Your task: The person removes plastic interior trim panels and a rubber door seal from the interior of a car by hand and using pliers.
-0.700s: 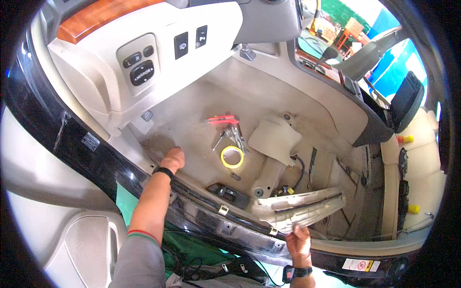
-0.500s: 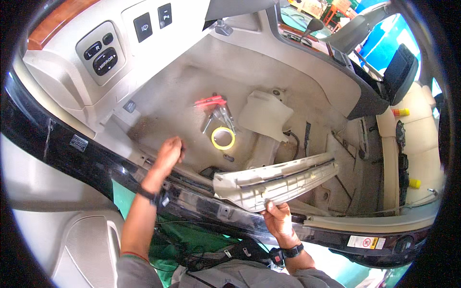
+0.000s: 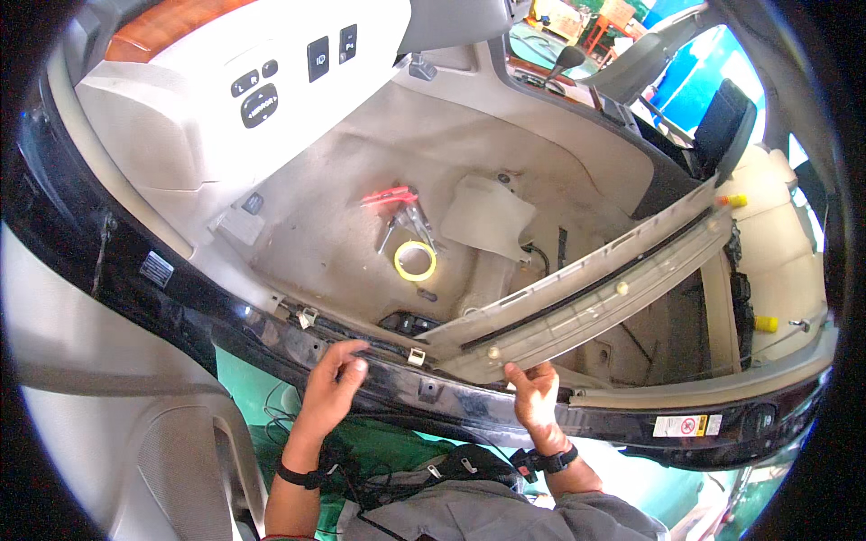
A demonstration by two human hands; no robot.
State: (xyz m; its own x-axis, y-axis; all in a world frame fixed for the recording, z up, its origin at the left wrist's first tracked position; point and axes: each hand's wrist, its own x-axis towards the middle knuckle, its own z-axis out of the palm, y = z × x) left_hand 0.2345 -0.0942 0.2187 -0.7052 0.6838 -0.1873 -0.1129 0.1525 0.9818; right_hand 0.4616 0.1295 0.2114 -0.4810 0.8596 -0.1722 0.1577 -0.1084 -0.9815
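1. Left hand (image 3: 334,383): looks empty, thumb and fingers apart. It's just pulled back over the dark sill (image 3: 469,401), near a pale clip (image 3: 416,357).
2. Right hand (image 3: 534,394): gripping the near edge of the pale trim panel (image 3: 577,311).
3. Panel's just swung up over the footwell, far end toward the seat (image 3: 785,252), so more of its pegged face shows.

On my remote feed I see trim panel (image 3: 564,320) cream, dark-striped lengthwise | tape roll (image 3: 415,278) yellow | tool handle (image 3: 391,196) red | carpet (image 3: 334,189) greyish beige | door sill (image 3: 225,317) black | dash trim (image 3: 158,32) orange-brown, wood-patterned | seat (image 3: 783,257) pale cream
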